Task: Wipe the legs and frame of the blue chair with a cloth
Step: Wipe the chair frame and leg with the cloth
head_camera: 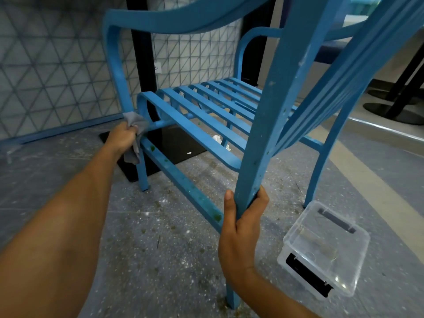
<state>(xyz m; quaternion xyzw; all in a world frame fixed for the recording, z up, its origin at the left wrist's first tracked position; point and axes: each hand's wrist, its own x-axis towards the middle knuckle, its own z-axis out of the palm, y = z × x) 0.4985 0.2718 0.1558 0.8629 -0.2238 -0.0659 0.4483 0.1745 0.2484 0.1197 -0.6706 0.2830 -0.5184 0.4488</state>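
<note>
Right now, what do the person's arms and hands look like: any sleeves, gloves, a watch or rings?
Both arms are bare up to the edge of the picture, with no sleeve in view. The left hand and right hand have no gloves, and no watch, band or ring shows on either wrist or the visible fingers.

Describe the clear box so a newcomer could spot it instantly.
Start at the blue chair filling the middle of the view. By its right-hand legs, on the speckled floor, sits the clear plastic box. It is the only see-through item, lidded, with dark grey latches.
</note>
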